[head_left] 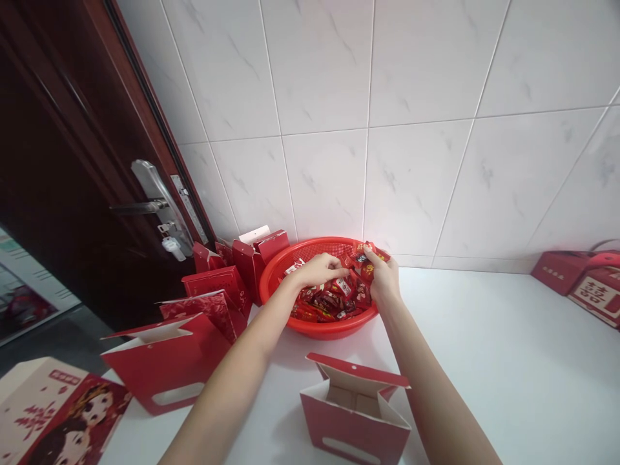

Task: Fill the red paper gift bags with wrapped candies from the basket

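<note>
A red plastic basket [320, 332] stands against the tiled wall, holding many wrapped candies [327, 302], mostly in red wrappers. My left hand [320, 269] reaches in over its middle, fingers curled down and pinched on a red-wrapped candy; the fingertips are partly hidden. At the basket's right rim, my right hand [386, 278] is closed around several red-wrapped candies [367, 266], with the thumb on top. Nearer to me, between my forearms, an empty red gift box [356, 420] stands upright with its top flap open.
Several red gift boxes [203, 349] stand in a row left of the basket, some with open tops. A printed box [62, 413] lies at the lower left. Another red box [581, 278] with a handle sits far right. A dark door [72, 129] with keys borders the white table [494, 349].
</note>
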Motion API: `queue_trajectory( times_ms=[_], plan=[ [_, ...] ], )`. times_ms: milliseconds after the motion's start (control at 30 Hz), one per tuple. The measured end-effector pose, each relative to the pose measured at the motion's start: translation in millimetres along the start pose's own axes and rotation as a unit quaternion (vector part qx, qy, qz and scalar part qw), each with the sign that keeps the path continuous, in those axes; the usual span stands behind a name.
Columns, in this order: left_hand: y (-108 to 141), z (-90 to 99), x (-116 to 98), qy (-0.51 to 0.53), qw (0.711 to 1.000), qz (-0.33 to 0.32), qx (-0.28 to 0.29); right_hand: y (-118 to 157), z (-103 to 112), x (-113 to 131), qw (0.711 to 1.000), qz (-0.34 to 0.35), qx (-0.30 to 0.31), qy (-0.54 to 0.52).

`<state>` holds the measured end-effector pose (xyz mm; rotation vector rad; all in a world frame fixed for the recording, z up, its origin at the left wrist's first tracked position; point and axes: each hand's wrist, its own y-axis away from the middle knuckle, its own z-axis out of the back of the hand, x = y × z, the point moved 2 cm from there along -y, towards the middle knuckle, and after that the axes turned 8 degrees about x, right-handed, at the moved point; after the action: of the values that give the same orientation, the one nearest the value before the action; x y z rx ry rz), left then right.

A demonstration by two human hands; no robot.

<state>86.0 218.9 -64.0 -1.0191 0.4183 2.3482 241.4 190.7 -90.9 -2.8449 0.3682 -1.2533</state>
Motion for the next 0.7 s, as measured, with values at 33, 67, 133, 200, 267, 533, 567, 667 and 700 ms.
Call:
queue_trajectory(
  times_ms=[33,67,133,200,267,533,567,667,700],
  plan=[
    [4.3,1.2,-2.7,0.022,0.999,-0.007,-0.025,1.6,-1.9,1.3,1.0,-0.003,0.0,-0.004],
    [9.1,2.0,-5.9,0.04,0.998,-0.018,-0.051,3.4,-4.2,3.0,1.0,-0.006,0.002,-0.007],
    [19.6,2.6,-12.3,0.074,0.991,-0.045,-0.102,6.8,-8.9,8.0,1.0,-0.012,0.014,-0.014],
    [29.9,2.1,-16.7,0.118,0.98,-0.066,-0.148,9.6,-12.8,16.2,0.999,-0.012,0.032,-0.018],
    [39.1,1.1,-18.6,0.165,0.965,-0.076,-0.187,12.2,-15.0,28.4,0.998,-0.011,0.052,-0.014],
    [93.6,2.3,-60.2,0.136,0.95,-0.172,-0.223,49.6,-22.4,101.0,0.951,0.009,0.277,0.137],
    [105.2,3.0,-70.7,0.112,0.95,-0.185,-0.226,57.7,-23.8,109.9,0.936,0.013,0.306,0.172],
    [142.6,3.4,-99.3,0.057,0.952,-0.207,-0.218,81.4,-27.6,133.1,0.894,0.029,0.362,0.262],
    [154.0,2.2,-106.6,0.037,0.957,-0.211,-0.195,88.3,-28.6,139.6,0.884,0.041,0.372,0.278]
  ],
)
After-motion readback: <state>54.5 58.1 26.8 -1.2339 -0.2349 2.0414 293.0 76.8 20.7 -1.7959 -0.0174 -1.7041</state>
